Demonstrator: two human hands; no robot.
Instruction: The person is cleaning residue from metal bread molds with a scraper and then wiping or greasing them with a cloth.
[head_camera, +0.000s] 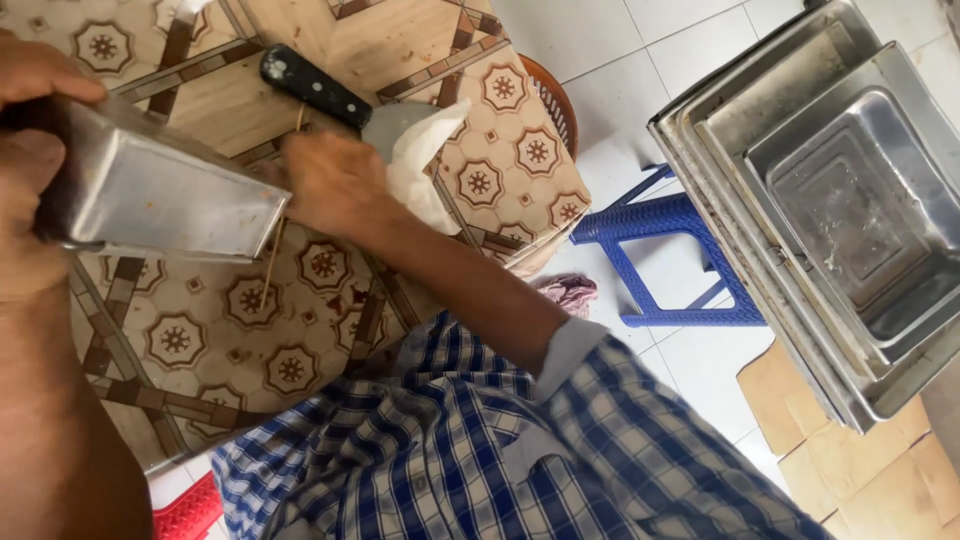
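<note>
From my remote seat, the cleaver (150, 195) was up over the table (200, 340), its broad blade level and pointing toward the right hand (330, 185). The left hand (30, 150) was wrapped tight around its dark handle. The right hand's fingers were curled on a white cloth (420, 160), as far as I could judge, and the cloth lay bunched over the blade of a second knife (315, 88) resting on the table. A few orange specks showed on the cleaver, and the cloth was not touching it, so I judged its cleaning unfinished. To the right on the floor were a blue stool (670, 250) and stacked metal trays (850, 220).
</note>
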